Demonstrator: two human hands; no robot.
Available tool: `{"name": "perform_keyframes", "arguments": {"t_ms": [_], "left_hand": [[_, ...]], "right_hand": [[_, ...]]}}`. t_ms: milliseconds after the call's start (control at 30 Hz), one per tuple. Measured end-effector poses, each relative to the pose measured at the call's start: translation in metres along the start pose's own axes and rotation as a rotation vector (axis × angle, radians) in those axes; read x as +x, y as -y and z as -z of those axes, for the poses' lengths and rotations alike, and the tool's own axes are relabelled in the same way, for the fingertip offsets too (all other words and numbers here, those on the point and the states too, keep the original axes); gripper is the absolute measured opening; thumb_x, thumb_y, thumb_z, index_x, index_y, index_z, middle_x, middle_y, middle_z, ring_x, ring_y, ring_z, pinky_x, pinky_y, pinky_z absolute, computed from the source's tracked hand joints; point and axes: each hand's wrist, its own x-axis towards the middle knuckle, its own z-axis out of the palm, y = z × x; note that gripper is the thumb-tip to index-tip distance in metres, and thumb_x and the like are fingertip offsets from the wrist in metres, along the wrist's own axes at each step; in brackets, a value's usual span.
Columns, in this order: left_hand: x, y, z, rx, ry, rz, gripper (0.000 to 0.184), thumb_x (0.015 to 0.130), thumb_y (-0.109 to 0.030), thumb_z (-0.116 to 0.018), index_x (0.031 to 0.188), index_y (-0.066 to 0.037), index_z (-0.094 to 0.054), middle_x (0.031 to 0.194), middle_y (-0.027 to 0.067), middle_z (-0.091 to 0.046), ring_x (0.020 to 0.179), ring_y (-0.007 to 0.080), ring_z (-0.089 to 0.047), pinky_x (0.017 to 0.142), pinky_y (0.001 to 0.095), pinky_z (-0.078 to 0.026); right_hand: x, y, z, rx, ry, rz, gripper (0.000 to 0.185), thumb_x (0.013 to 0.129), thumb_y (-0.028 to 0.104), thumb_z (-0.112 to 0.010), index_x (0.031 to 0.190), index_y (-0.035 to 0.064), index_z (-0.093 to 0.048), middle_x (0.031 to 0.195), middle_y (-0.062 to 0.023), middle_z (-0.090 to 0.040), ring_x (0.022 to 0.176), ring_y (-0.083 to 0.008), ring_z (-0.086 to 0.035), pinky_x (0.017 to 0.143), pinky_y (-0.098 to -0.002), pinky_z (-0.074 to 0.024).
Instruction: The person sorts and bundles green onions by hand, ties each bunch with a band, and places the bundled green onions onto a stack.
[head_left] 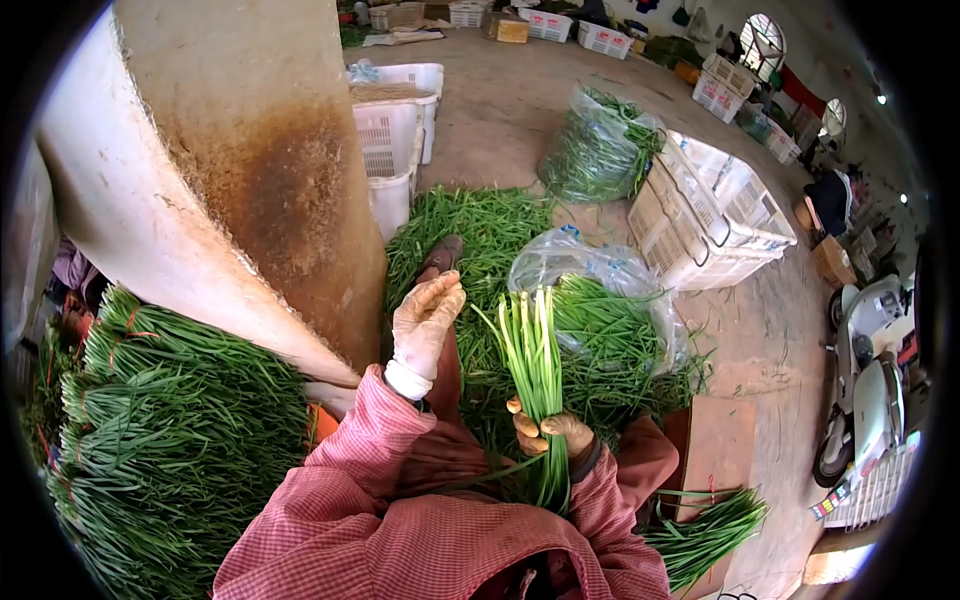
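A bunch of long green stalks (540,365) with pale ends pointing up is held in my right hand (553,430), whose fingers wrap round its lower part. To the left of the bunch, my left hand (428,315) is raised in a pale, stained glove, its fingertips pinched together; whatever lies between them is too small to make out. Loose green stalks (470,225) cover the floor in front of me. Beyond my right hand, an open clear plastic bag (600,265) has more stalks in it and beside it.
Tied bundles (190,430) are stacked at the left beside a stained pillar (270,170). White crates (700,215) and a full bag (600,145) stand ahead. One bundle (710,535) lies on a brown board (720,440) at the right. A scooter (865,390) stands further right.
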Motion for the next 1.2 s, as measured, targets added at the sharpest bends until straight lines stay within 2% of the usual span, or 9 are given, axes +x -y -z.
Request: {"name": "perform_keyframes", "arguments": {"t_ms": [133, 267, 600, 867, 933, 1000, 1067, 1133, 1200], "left_hand": [[-0.004, 0.003, -0.006, -0.011, 0.039, -0.128, 0.020, 0.075, 0.005, -0.058, 0.093, -0.004, -0.062, 0.099, 0.0062, -0.055, 0.091, 0.0122, -0.052, 0.081, 0.0237, -0.043], [0.009, -0.018, -0.018, 0.865, 0.358, -0.521, 0.028, 0.069, -0.008, -0.065, 0.097, -0.008, -0.062, 0.094, 0.0047, -0.056, 0.091, 0.0206, -0.048, 0.084, 0.0318, -0.038], [0.026, -0.010, -0.017, 0.874, 0.626, -0.541, 0.016, 0.064, -0.004, -0.068, 0.080, -0.006, -0.065, 0.076, 0.0048, -0.059, 0.071, 0.0215, -0.053, 0.071, 0.0319, -0.042], [0.034, -0.004, -0.015, 1.137, 0.509, -0.811, 0.013, 0.066, 0.000, -0.064, 0.075, -0.005, -0.056, 0.072, 0.0048, -0.056, 0.067, 0.0215, -0.053, 0.064, 0.0309, -0.043], [0.054, -0.006, 0.002, 1.006, 0.196, -0.859, 0.013, 0.068, 0.002, -0.061, 0.076, -0.005, -0.053, 0.069, 0.0056, -0.052, 0.065, 0.0222, -0.051, 0.062, 0.0307, -0.043], [0.074, -0.013, 0.022, 1.185, -0.094, -0.833, 0.014, 0.068, 0.002, -0.061, 0.076, -0.005, -0.053, 0.075, 0.0088, -0.052, 0.072, 0.0226, -0.051, 0.063, 0.0319, -0.043], [0.049, -0.047, 0.003, 1.322, -0.104, -0.762, 0.017, 0.067, -0.001, -0.063, 0.083, -0.005, -0.056, 0.090, 0.0097, -0.053, 0.085, 0.0226, -0.049, 0.075, 0.0316, -0.042], [0.014, -0.054, -0.027, 1.020, 0.231, -0.770, 0.024, 0.064, -0.007, -0.068, 0.087, -0.005, -0.060, 0.100, 0.0068, -0.051, 0.097, 0.0218, -0.044, 0.088, 0.0329, -0.035], [-0.009, -0.038, -0.036, 0.831, 0.397, -0.435, 0.023, 0.060, -0.011, -0.072, 0.081, -0.006, -0.064, 0.101, 0.0037, -0.051, 0.101, 0.0209, -0.041, 0.091, 0.0339, -0.032]], "right_hand": [[0.000, 0.000, 0.007, -0.012, 0.069, 0.015, 0.054, 0.072, 0.020, -0.064, 0.118, 0.0025, -0.042, 0.076, -0.0020, -0.047, 0.054, -0.0100, -0.044, 0.050, -0.0233, -0.0354], [0.000, -0.001, 0.007, -0.040, 0.020, 0.000, 0.054, 0.072, 0.021, -0.064, 0.117, 0.0017, -0.043, 0.075, -0.0023, -0.048, 0.054, -0.0105, -0.044, 0.050, -0.0243, -0.0358], [0.002, -0.004, 0.004, -0.036, -0.012, 0.009, 0.050, 0.072, 0.018, -0.064, 0.114, -0.0002, -0.045, 0.076, -0.0043, -0.049, 0.055, -0.0122, -0.043, 0.051, -0.0249, -0.0363], [0.002, -0.004, 0.003, -0.027, -0.023, -0.021, 0.052, 0.071, 0.019, -0.066, 0.114, 0.0026, -0.043, 0.073, -0.0028, -0.047, 0.052, -0.0103, -0.043, 0.049, -0.0242, -0.0355], [-0.002, -0.003, 0.002, -0.033, -0.028, 0.009, 0.052, 0.071, 0.019, -0.066, 0.115, 0.0027, -0.043, 0.073, -0.0030, -0.047, 0.053, -0.0106, -0.043, 0.049, -0.0244, -0.0358], [-0.006, -0.001, 0.001, -0.039, -0.033, 0.040, 0.051, 0.071, 0.018, -0.065, 0.115, 0.0027, -0.044, 0.073, -0.0032, -0.047, 0.053, -0.0109, -0.044, 0.050, -0.0247, -0.0361], [-0.002, 0.003, 0.000, -0.084, -0.111, 0.075, 0.043, 0.072, 0.014, -0.063, 0.111, 0.0015, -0.049, 0.078, -0.0059, -0.051, 0.057, -0.0135, -0.045, 0.053, -0.0260, -0.0386], [0.004, 0.004, -0.003, -0.060, -0.184, 0.068, 0.044, 0.072, 0.014, -0.065, 0.111, 0.0008, -0.050, 0.082, -0.0077, -0.054, 0.058, -0.0142, -0.046, 0.055, -0.0253, -0.0400], [0.007, 0.006, -0.012, -0.123, -0.255, 0.054, 0.044, 0.072, 0.014, -0.066, 0.111, 0.0002, -0.050, 0.081, -0.0078, -0.055, 0.062, -0.0154, -0.050, 0.057, -0.0253, -0.0427]]}}
